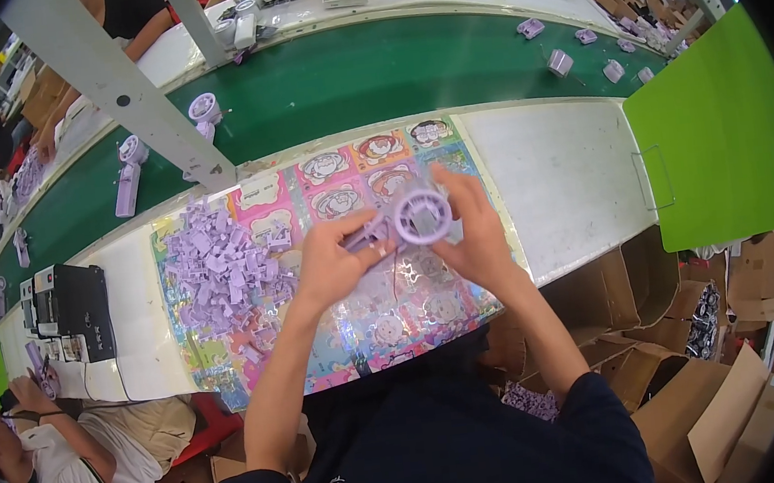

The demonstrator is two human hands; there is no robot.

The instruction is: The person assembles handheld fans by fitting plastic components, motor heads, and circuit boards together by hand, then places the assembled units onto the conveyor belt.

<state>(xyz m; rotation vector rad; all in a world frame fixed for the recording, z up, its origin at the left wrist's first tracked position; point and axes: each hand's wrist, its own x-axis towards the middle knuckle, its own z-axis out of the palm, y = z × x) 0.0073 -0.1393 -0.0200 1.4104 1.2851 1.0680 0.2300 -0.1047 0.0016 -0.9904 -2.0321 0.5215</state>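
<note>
Over the mat in front of me I hold a light purple handheld fan (422, 216), its round ring head to the right and its handle to the left. My left hand (337, 258) pinches the handle end between thumb and fingers. At the ring's right edge, my right hand (478, 232) has its thumb below and its fingers above, curled round the rim. A thin reddish wire (396, 278) hangs under the fan. Left of my hands lies a heap of small purple plastic parts (220, 268) on the colourful printed mat (341, 345).
Beyond the table runs a green conveyor belt (341, 76) carrying purple fans and parts. A white post (122, 95) rises at the left. A black device (74, 312) stands near a seated co-worker (98, 451). A green panel (715, 132) and cardboard boxes (687, 399) are at the right.
</note>
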